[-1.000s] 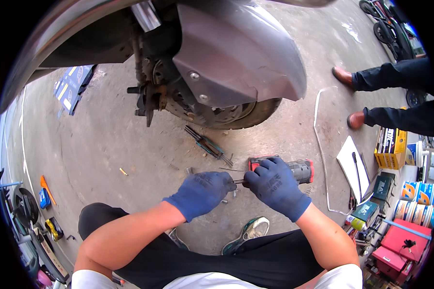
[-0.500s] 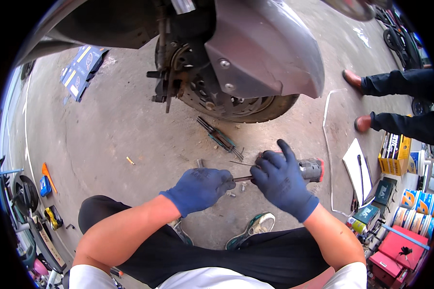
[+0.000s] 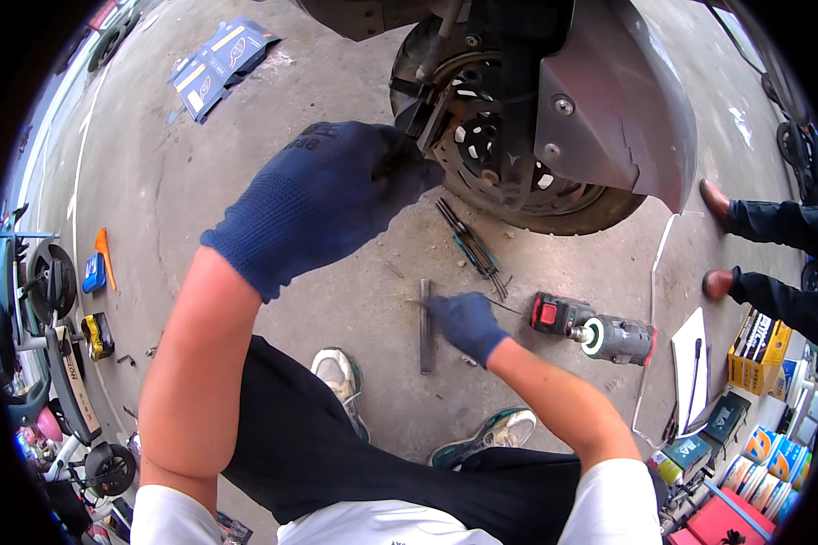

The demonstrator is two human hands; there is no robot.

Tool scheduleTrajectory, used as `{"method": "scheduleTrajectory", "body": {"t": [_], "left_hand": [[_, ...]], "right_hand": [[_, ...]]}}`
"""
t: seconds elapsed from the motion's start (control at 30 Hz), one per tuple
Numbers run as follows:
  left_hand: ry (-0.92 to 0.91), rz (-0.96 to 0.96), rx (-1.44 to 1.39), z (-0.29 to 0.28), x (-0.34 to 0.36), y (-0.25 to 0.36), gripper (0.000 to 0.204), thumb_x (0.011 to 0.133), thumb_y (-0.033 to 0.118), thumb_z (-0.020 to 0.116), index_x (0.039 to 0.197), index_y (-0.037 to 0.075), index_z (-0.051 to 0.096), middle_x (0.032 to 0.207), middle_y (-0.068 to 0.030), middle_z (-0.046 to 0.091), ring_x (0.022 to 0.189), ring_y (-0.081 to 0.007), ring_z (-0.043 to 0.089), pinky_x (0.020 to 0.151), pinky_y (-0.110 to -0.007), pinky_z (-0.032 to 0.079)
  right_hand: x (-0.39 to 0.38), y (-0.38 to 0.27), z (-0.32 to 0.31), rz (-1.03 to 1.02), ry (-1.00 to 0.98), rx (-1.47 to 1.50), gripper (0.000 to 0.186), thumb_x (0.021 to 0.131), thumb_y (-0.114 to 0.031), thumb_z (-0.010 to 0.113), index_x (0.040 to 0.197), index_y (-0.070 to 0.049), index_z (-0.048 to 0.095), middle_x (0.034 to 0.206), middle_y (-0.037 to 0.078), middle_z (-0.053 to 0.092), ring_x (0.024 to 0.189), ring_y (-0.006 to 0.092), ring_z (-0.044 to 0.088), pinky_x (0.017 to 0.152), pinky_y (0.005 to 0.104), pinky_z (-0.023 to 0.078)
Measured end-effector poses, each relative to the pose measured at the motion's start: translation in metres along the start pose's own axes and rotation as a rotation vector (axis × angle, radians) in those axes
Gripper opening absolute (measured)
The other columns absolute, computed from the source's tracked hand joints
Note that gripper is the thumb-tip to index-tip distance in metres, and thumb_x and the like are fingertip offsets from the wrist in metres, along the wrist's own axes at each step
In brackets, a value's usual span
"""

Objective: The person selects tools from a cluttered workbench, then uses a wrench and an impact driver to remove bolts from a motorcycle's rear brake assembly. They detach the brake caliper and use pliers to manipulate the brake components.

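Note:
My left hand, in a blue glove, is raised beside the front wheel's brake assembly, fingers curled; what it holds is hidden. My right hand, also gloved, is low over the concrete with curled fingers beside an upright-pointing metal tube lying there; what it grips is unclear. The tyre with its perforated disc sits under a scuffed grey fender. A bundle of thin tools lies below the tyre, and a red-and-black cordless power tool lies right of my right hand.
Another person's legs are at the right. A white board, yellow box, stacked cans and red toolbox line the lower right. Blue flattened cardboard lies upper left. Scooters and an orange tool are at the left.
My hands have separated: the left rose forward to the brake assembly, the right shifted slightly left and downward in depth to the floor. The view shifted, so the wheel appears further right.

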State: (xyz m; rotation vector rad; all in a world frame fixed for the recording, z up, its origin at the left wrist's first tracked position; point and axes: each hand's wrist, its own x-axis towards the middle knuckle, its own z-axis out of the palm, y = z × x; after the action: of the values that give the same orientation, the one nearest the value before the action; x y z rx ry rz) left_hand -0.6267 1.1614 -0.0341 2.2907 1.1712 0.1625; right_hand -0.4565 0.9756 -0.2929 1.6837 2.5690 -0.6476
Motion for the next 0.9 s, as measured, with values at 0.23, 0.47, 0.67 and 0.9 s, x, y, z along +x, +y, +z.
{"method": "scheduleTrajectory", "body": {"t": [0.23,0.47,0.67,0.9], "left_hand": [[0.026,-0.067,-0.008,-0.002,-0.003,-0.014,0.026,0.095,0.024,0.061,0.106,0.003,0.072,0.095,-0.0179,0.072,0.082,-0.0337,0.067,0.078,-0.039,0.052],[-0.006,-0.022,0.018,0.006,0.007,-0.017,0.027,0.094,0.025,0.061,0.105,0.002,0.072,0.092,-0.0178,0.072,0.079,-0.0334,0.067,0.078,-0.04,0.052],[-0.14,-0.126,0.063,0.004,0.012,-0.02,0.031,0.093,0.028,0.063,0.102,0.001,0.072,0.086,-0.0166,0.072,0.075,-0.0295,0.068,0.074,-0.038,0.053],[-0.32,-0.327,-0.046,-0.003,0.017,-0.011,0.034,0.092,0.029,0.064,0.096,-0.004,0.071,0.07,-0.0121,0.068,0.062,-0.0217,0.065,0.066,-0.034,0.053]], "right_hand": [[-0.001,-0.013,0.003,-0.092,0.164,-0.108,0.009,0.088,-0.017,0.054,0.094,-0.012,0.058,0.07,0.006,0.064,0.063,0.024,0.064,0.056,0.0401,0.047],[-0.007,-0.007,0.008,-0.13,0.168,-0.081,0.011,0.088,-0.018,0.055,0.097,-0.012,0.057,0.076,0.008,0.067,0.071,0.0262,0.068,0.062,0.0422,0.05],[-0.017,0.024,0.016,0.23,-0.002,0.001,0.011,0.093,-0.021,0.053,0.095,-0.01,0.056,0.075,0.011,0.068,0.07,0.0297,0.069,0.062,0.0436,0.051],[-0.037,0.035,-0.007,0.414,0.043,-0.062,0.024,0.093,-0.031,0.057,0.099,-0.008,0.057,0.084,0.011,0.066,0.08,0.0285,0.066,0.068,0.0426,0.05]]}}
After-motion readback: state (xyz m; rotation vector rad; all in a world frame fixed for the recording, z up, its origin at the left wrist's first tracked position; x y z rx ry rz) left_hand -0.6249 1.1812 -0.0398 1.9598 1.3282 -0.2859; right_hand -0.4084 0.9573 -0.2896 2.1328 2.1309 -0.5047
